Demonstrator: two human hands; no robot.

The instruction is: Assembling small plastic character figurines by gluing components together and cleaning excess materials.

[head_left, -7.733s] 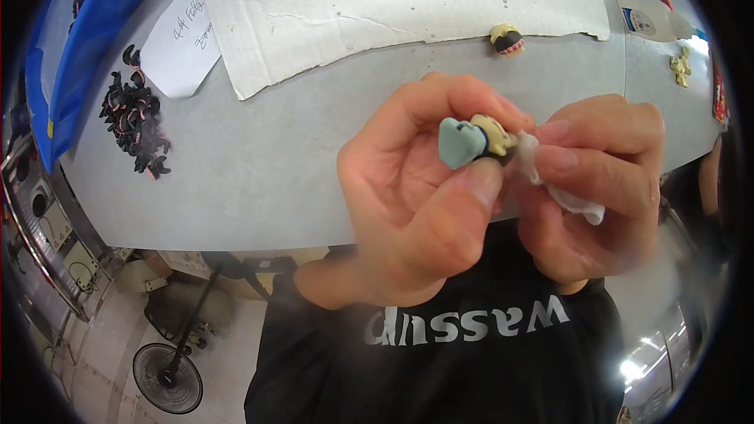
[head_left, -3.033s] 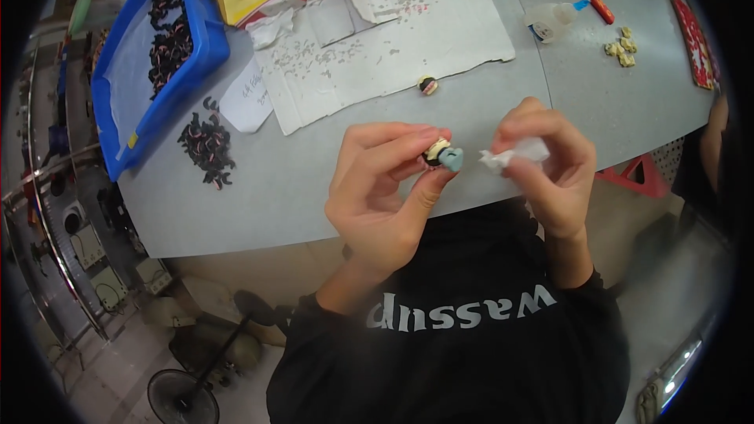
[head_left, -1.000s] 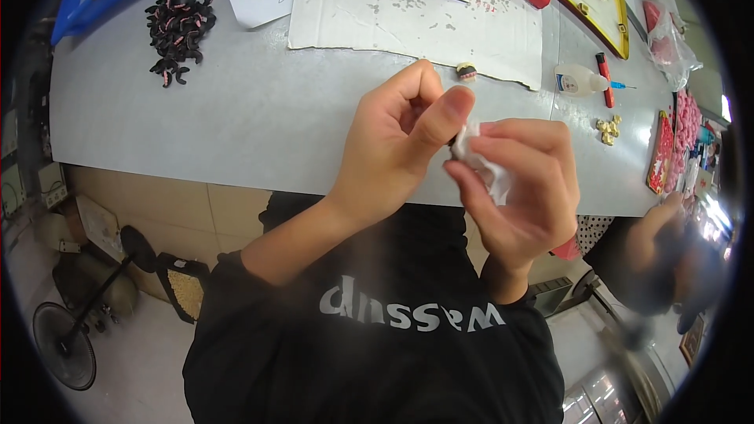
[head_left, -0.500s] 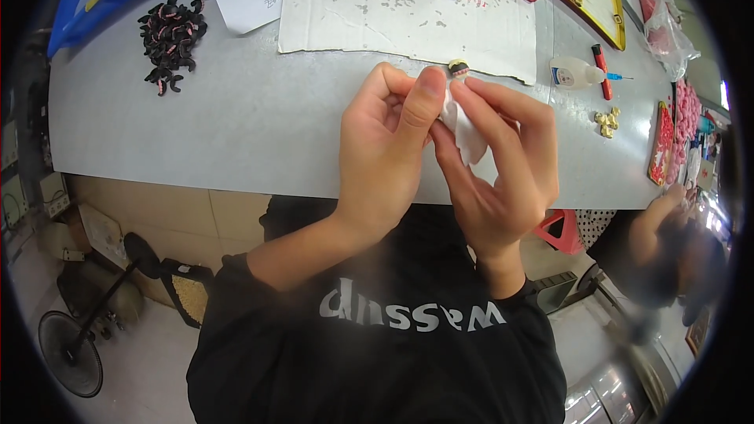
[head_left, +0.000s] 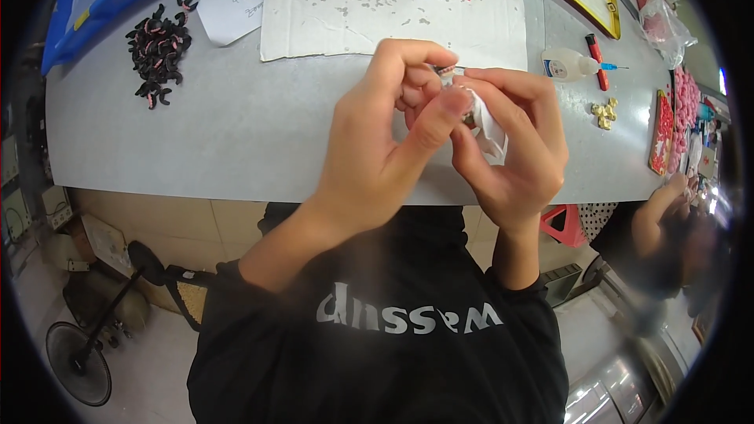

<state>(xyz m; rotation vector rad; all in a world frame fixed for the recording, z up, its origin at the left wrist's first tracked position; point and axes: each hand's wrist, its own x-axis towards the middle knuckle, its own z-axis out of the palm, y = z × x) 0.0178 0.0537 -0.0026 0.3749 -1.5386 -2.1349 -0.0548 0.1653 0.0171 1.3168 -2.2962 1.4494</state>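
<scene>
My left hand and my right hand meet over the near part of the grey table. Between their fingertips is a small piece with dark and pink parts, mostly covered by the fingers. The left index finger and thumb close around it from the left. A crumpled white tissue or cloth is pinched in my right hand, its loose end hanging below the fingers. The right index finger reaches to the small piece as well. What lies under the left thumb tip is hard to make out.
A pile of black curved pieces with pink edges lies left, near a blue tray and a paper note. Speckled cardboard lies ahead. Right are a glue bottle, a red marker, gold pieces and a yellow-rimmed tray.
My left index finger has lifted and reached forward over the small piece, which now sits lower and more hidden. The right hand with the tissue has shifted slightly right.
</scene>
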